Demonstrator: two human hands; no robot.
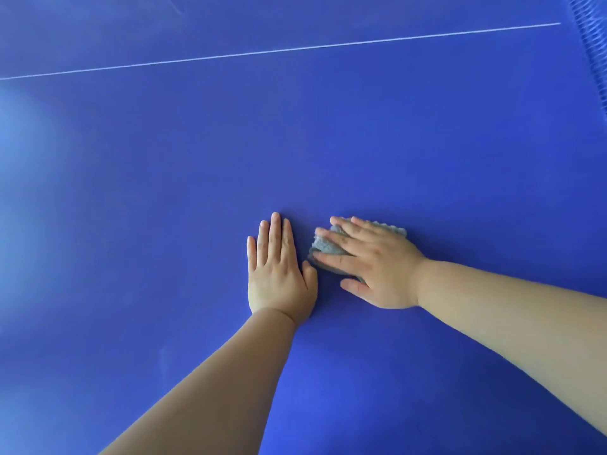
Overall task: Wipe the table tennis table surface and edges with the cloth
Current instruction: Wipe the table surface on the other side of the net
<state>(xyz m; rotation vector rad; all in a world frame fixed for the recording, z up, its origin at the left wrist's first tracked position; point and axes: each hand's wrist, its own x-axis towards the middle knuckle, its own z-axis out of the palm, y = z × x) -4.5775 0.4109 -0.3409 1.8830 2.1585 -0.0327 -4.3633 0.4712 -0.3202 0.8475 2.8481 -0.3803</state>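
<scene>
Cloth (pixel 325 246) is pressed flat against the blue surface (pixel 328 142) at lower centre by the right hand (pixel 371 267), fingers spread; the left hand (pixel 279 270) lies flat beside it (holding nothing). Bunching under uneven pressure could leave streaks.

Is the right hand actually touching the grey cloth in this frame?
Touching. The head view shows the right hand lying flat on the grey cloth, fingers straight across it, with cloth showing between them.

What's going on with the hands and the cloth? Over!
Left hand flat on the table, holding nothing. Right hand pressing the grey cloth down, fingers spread. Nothing seen in the way; net far right.
</scene>
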